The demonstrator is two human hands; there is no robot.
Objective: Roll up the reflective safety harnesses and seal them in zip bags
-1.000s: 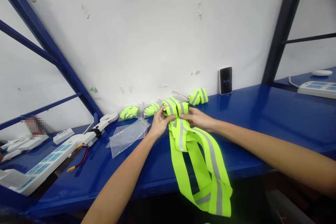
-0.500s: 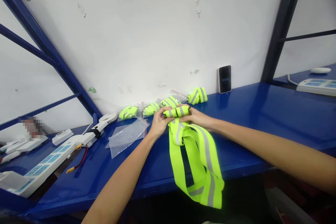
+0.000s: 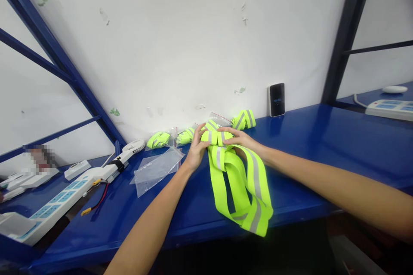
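Nearest, a fluorescent yellow-green safety vest (image 3: 237,193) with grey reflective stripes lies in long loose loops on a glossy blue steel shelf (image 3: 306,154), its upper end gathered into a compact folded bundle (image 3: 217,138). The left hand (image 3: 195,151) rests against that bundle's left end with its fingers spread and upright, while the right hand (image 3: 240,141) lies almost flat over the right end, fingers close together and pressing down. Neither hand seems to pinch the cloth. Flat, even pressure suits this springy band best — it keeps the layers square and the stripes aligned, whereas a pinch would bunch them. Just left of the left hand lies a clear plastic zip bag (image 3: 157,171). Farther off, small rolled vests in clear bags (image 3: 185,136) sit along the white wall (image 3: 180,43), with a black upright phone-shaped device (image 3: 276,99) to their right. At far left are a white fan (image 3: 134,146) and a white-and-blue power strip (image 3: 54,206).
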